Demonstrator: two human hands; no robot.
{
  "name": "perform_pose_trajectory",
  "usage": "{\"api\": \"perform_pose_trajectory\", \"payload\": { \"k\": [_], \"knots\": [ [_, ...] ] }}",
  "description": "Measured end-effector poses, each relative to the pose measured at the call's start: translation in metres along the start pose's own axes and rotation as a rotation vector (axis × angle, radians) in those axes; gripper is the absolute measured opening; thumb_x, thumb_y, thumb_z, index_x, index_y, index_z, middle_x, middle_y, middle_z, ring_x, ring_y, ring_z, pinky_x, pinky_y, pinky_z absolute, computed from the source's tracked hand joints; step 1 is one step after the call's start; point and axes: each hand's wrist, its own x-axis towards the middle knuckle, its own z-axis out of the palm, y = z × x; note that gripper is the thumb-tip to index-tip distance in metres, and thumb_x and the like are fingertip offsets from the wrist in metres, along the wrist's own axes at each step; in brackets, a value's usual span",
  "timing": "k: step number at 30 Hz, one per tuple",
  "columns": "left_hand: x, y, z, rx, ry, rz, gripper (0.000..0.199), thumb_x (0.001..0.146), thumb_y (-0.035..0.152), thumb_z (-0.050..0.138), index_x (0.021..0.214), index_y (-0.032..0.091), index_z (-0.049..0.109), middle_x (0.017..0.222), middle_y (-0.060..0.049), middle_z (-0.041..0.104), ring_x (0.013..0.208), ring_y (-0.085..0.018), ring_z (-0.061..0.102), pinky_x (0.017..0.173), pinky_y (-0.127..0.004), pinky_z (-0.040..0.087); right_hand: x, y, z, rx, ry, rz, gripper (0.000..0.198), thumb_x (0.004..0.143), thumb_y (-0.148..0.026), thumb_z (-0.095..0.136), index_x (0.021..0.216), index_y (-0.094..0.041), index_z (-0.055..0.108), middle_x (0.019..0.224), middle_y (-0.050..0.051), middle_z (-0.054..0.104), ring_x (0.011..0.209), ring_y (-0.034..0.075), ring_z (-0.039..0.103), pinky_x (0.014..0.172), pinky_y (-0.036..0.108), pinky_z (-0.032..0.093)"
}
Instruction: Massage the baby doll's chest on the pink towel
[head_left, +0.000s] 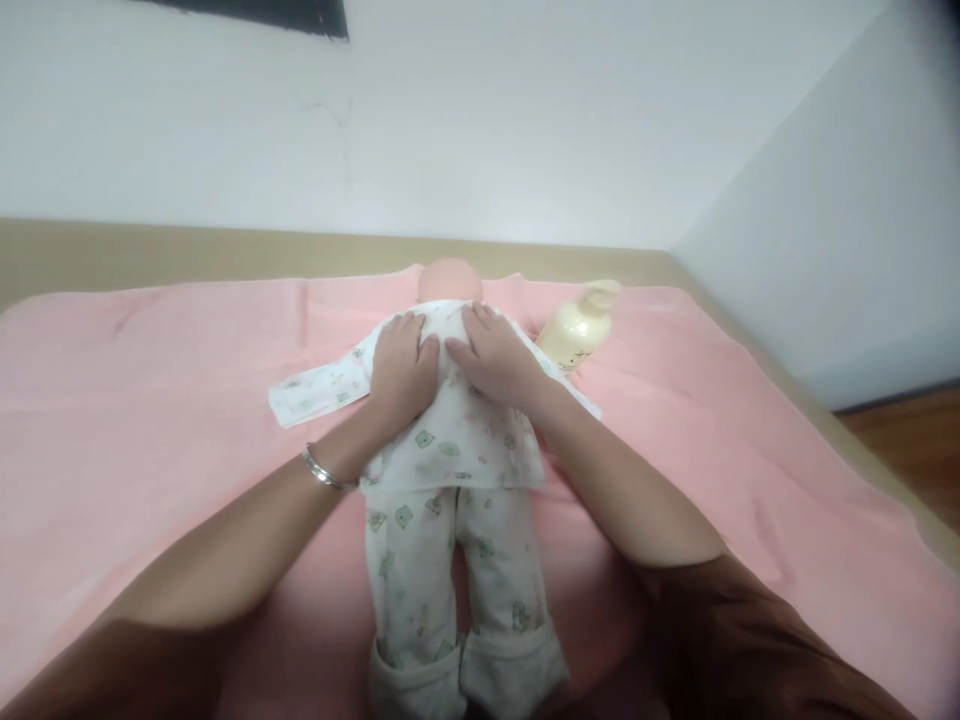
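A baby doll (450,280) lies on a pink blanket, its head toward the wall. It wears a white printed top (461,440) and matching trousers (499,560) with the cuffs turned up. My left hand (405,370) rests flat on the upper left of the top, fingers stretched toward the head; a silver bangle (324,470) circles that wrist. On the upper right of the top lies my right hand (499,355), also flat, its thumb pointing at the left one. The doll's left-side sleeve (319,390) spreads outward; my right forearm partly covers the other sleeve.
A pale yellow pump bottle (577,330) lies tilted on the pink blanket (150,420), right of the doll. The blanket covers a beige surface (225,245) that meets a white wall (487,130). Wooden floor (907,430) shows past the right edge.
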Motion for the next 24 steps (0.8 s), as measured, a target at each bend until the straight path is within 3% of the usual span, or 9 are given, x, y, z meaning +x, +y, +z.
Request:
{"api": "perform_pose_trajectory", "payload": {
  "k": [3,9,16,21,24],
  "knots": [
    [0.0,-0.004,0.001,-0.029,0.01,0.001,0.05,0.092,0.03,0.033,0.13,0.012,0.06,0.141,-0.014,0.06,0.136,-0.029,0.049,0.125,-0.051,0.032,-0.002,-0.004,-0.008,0.101,0.074,0.014,0.048,0.098,-0.033,0.035,0.133,-0.008,0.057,0.147,0.019,0.054,0.145,0.034,0.041,0.121,0.055,0.034],
    [-0.002,-0.005,0.0,-0.053,0.027,-0.004,0.049,0.092,0.029,0.034,0.129,0.012,0.061,0.143,-0.014,0.059,0.136,-0.029,0.05,0.124,-0.05,0.034,-0.017,-0.024,-0.011,0.084,0.177,-0.013,0.062,0.095,-0.024,0.037,0.155,-0.008,0.032,0.167,0.014,0.025,0.157,0.026,0.019,0.128,0.049,0.026],
    [-0.001,-0.007,0.001,-0.06,0.04,0.028,0.046,0.092,0.026,0.032,0.123,0.012,0.062,0.134,-0.015,0.063,0.13,-0.029,0.054,0.12,-0.05,0.038,-0.023,-0.029,0.008,-0.131,0.116,-0.076,0.055,0.101,-0.028,0.034,0.149,-0.002,0.043,0.16,0.022,0.037,0.152,0.035,0.032,0.126,0.055,0.027],
    [-0.001,-0.002,-0.003,-0.063,0.027,0.025,0.039,0.092,0.024,0.033,0.113,0.016,0.064,0.125,-0.013,0.067,0.121,-0.029,0.059,0.113,-0.049,0.044,-0.028,-0.035,-0.005,-0.118,0.253,-0.112,0.058,0.1,-0.027,0.038,0.152,-0.002,0.038,0.164,0.022,0.029,0.154,0.034,0.027,0.126,0.051,0.029],
    [-0.001,-0.001,-0.003,-0.063,0.025,0.025,0.039,0.092,0.025,0.034,0.115,0.015,0.063,0.126,-0.013,0.066,0.121,-0.029,0.058,0.113,-0.048,0.043,-0.027,-0.034,0.001,-0.117,0.237,-0.104,0.057,0.1,-0.025,0.037,0.152,-0.002,0.039,0.163,0.022,0.03,0.154,0.034,0.025,0.126,0.053,0.028]
  ]
}}
